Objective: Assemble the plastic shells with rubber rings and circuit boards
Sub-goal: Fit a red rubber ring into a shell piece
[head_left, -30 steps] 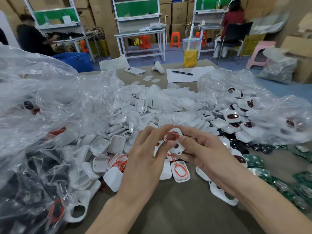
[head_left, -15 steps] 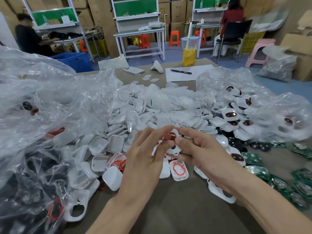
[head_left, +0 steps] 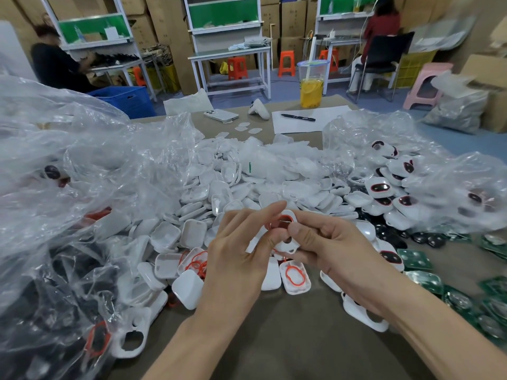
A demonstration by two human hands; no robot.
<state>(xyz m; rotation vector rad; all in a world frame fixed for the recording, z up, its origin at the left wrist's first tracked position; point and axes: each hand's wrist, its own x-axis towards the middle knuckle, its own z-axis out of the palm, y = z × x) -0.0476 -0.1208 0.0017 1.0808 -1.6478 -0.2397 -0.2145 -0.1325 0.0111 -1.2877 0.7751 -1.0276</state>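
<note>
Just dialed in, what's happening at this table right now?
A person is holding a white shell in both hands above the table, the left hand and right hand working a red ring into its opening. A big pile of shells lies behind, another shell with a ring lies just below the hands, and green boards wait on the right.

Bare tabletop [head_left: 288, 338] opens under my wrists; the white shell heap [head_left: 219, 193] blocks beyond, plastic bag [head_left: 68, 187] crowding left of it.
</note>
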